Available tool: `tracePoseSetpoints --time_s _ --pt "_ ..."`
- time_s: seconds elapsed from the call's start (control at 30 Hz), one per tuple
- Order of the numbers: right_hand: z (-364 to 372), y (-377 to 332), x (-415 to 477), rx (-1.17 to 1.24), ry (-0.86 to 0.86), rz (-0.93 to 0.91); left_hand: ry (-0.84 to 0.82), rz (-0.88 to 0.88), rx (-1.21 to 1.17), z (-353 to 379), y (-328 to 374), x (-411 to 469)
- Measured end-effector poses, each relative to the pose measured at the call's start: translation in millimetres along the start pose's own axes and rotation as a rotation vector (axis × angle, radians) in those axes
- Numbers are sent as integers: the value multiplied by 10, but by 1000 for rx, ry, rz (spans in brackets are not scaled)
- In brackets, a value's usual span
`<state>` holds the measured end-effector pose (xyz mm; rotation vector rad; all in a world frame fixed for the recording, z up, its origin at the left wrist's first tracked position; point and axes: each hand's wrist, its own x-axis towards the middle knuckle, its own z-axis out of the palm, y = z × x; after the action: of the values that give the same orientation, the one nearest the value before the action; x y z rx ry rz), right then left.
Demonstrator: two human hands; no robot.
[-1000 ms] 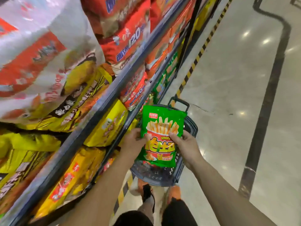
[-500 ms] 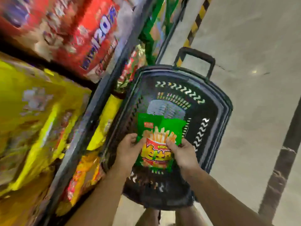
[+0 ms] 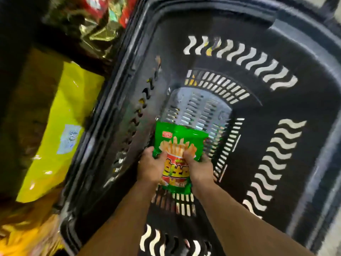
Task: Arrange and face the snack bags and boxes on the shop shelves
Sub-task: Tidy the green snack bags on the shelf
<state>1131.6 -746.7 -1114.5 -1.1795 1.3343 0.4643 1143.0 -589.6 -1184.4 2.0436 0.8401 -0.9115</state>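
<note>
A green snack bag (image 3: pixel 178 143) printed with fries and a red cup is held low inside a black plastic shopping basket (image 3: pixel 287 100). My left hand (image 3: pixel 150 167) grips the bag's left side, thumb on its front. On the other side, my right hand (image 3: pixel 200 168) grips the right edge the same way. The bag faces up toward me, its top pointing away. Nothing else shows in the basket, whose slotted floor appears beyond the bag.
Low shelves run along the left, with a big yellow bag (image 3: pixel 62 133) beside the basket, orange-yellow bags (image 3: pixel 27 231) lower down, and crinkled foil and red packs (image 3: pixel 96 21) at the top left. The basket's rim (image 3: pixel 103 130) lies close against the shelf.
Both hands have carried the green bag down from chest height into the basket. The view has dropped and closed in, so the basket now fills most of it.
</note>
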Motion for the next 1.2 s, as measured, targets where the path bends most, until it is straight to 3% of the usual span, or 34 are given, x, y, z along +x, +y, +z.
tracePoseSetpoints --time_s 0.1,0.3,0.57,0.73,0.87,1.03,1.2 --pt "40 119 167 2 23 16 -21 11 58 -120 424 -262" --pt "-56 70 140 -32 8 5 -37 -35 20 -104 466 -325" --pt "-537 -420 -537 -566 -23 -184 -33 55 157 -582 924 -1127" --pt "-747 -798 -1355 -1093 -42 -374 -31 304 641 -1068 1238 -1922" --pt "-900 -1264 -2290 -1492 -44 -557 25 466 861 -1505 1453 -2705" --pt "-1194 -1650 -3601 -1689 8 -771 124 608 944 -2089 1666 -3918" --pt "-1407 -1845 -4623 -1764 39 -908 232 632 929 -2513 1666 -4880"
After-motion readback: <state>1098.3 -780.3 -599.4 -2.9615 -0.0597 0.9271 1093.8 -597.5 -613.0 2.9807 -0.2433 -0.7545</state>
